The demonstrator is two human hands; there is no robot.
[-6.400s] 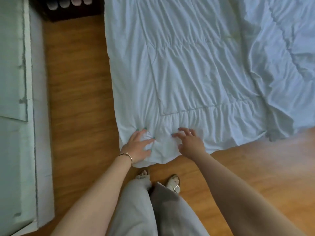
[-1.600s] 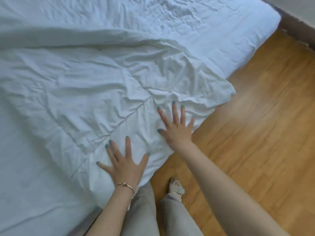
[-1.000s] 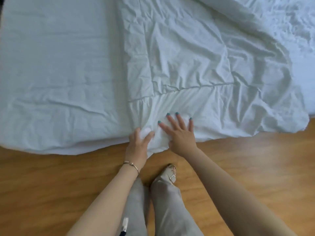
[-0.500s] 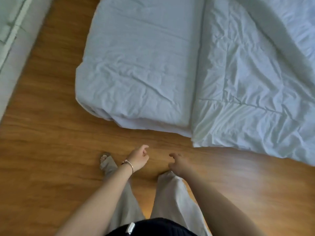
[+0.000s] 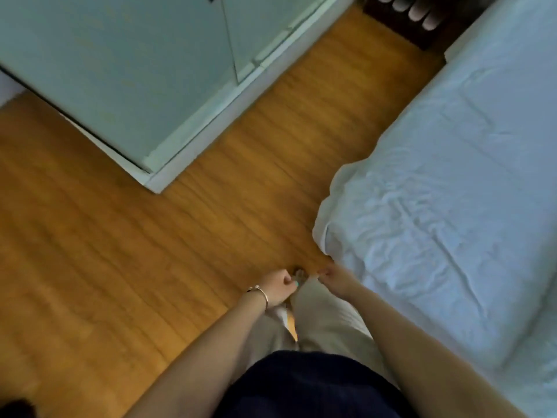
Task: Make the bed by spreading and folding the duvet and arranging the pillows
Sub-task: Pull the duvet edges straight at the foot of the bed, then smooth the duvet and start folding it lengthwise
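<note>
while both hang loosely curled, empty hands left (image 5: 275,285) and right (image 5: 337,279) just beside the duvet (image 5: 446,224)

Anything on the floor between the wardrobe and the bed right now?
Head view: only bare wooden floor lies between the pale wardrobe and the bed.

I count two hands: left hand (image 5: 275,285), right hand (image 5: 336,278). One bed (image 5: 446,212) at 3 o'clock, one cabinet (image 5: 144,70) at 11. One bracelet (image 5: 259,292), on the left wrist.
</note>
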